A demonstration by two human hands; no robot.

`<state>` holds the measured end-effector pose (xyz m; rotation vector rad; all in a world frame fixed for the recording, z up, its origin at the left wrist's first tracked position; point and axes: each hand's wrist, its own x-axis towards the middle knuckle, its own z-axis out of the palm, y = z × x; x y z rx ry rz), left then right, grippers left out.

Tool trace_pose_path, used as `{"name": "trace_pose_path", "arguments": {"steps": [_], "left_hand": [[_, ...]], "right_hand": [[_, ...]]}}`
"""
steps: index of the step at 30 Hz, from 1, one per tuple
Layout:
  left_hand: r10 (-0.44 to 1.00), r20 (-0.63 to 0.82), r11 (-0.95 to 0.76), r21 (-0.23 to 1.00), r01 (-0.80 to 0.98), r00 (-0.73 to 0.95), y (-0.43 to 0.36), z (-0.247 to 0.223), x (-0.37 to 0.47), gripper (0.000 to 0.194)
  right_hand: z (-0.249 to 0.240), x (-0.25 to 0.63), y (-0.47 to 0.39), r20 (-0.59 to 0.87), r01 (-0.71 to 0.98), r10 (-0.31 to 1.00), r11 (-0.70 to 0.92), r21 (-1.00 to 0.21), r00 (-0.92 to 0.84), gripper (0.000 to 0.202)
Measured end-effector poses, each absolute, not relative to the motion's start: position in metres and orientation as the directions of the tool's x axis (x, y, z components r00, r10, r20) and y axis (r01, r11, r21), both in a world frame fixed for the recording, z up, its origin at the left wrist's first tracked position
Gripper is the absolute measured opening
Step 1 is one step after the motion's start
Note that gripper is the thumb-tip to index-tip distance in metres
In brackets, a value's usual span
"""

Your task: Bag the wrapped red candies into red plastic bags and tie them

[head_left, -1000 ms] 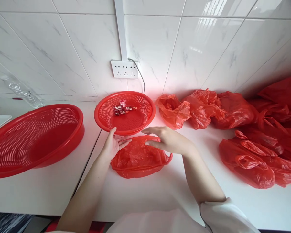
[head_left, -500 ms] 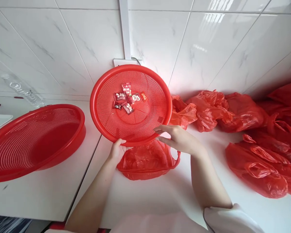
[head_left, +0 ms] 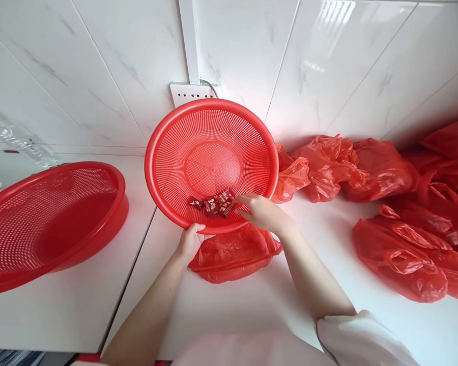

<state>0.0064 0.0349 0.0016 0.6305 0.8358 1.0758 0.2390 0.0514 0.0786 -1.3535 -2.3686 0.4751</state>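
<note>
Clearly, over the white worktop (head_left: 229,305), a round red basket (head_left: 212,168) is tilted at the far edge of an open red bag (head_left: 232,262). The left hand (head_left: 190,245) holds the basket's near rim; the right hand (head_left: 260,211) is inside, by small wrapped sweets (head_left: 217,204), gripping or not, I cannot tell.

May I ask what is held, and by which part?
Left hand holds the central basket by its near rim; whether the right hand grips packets cannot be told.
</note>
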Motion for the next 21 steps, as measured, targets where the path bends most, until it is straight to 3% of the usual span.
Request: {"name": "trace_pose_path", "arguments": {"steps": [4,6,9,13,16,19,21], "left_hand": [[0.933,-0.252,0.353,0.784,-0.511,0.257,0.034,0.002,0.006,0.021],[0.936,-0.243,0.346,0.774,-0.53,0.255,0.034,0.004,0.006,0.025],[0.947,-0.225,0.315,0.787,-0.531,0.229,0.035,0.006,0.004,0.027],[0.951,-0.215,0.301,0.804,-0.513,0.221,0.037,0.006,0.004,0.023],[0.957,-0.222,0.287,0.814,-0.505,0.187,0.039,0.002,0.003,0.02],[0.962,-0.207,0.271,0.818,-0.507,0.18,0.04,-0.002,0.002,0.022],[0.964,-0.201,0.263,0.82,-0.508,0.176,0.04,-0.004,0.002,0.021]], "right_hand": [[0.058,0.221,0.055,0.111,0.715,0.811,0.563,-0.416,-0.574,0.07],[0.053,0.215,0.054,0.095,0.696,0.785,0.592,-0.405,-0.612,0.076],[0.054,0.212,0.051,0.105,0.657,0.756,0.621,-0.428,-0.646,0.06],[0.062,0.213,0.05,0.108,0.613,0.756,0.598,-0.516,-0.646,0.019],[0.065,0.214,0.052,0.116,0.563,0.847,0.44,-0.7,-0.519,0.02],[0.066,0.216,0.054,-0.029,0.31,0.912,0.109,-0.944,-0.408,0.038],[0.068,0.218,0.055,-0.116,0.144,0.896,-0.059,-0.988,-0.428,0.043]]}}
